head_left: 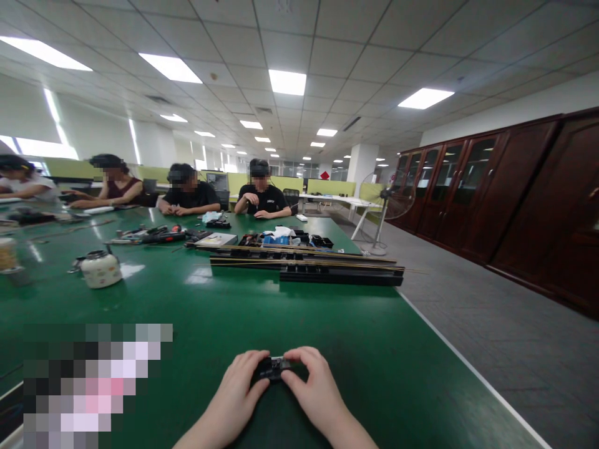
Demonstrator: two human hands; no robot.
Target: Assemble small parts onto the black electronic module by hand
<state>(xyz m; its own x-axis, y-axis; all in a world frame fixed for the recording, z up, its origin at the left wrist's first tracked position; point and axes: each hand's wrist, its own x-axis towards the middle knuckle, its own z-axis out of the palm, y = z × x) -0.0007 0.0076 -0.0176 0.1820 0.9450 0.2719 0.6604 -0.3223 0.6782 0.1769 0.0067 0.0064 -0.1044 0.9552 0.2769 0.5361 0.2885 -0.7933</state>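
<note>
Low in the head view, a small black part (272,369) with a light strip along its top sits between my two hands, just above or on the green table. Its exact kind is too small to make out. My left hand (244,381) grips its left end, fingers over the far side and thumb on the near side. On the opposite end, my right hand (312,383) pinches it between thumb and fingers. Fingertips cover both ends of the part.
Beyond my hands, long black rails (341,274) with thin brass-coloured rods lie across the green table (196,318). Behind them are tools (163,236) and a blue-and-black parts heap (276,239). A white pot (100,269) stands left. Several people sit farther off.
</note>
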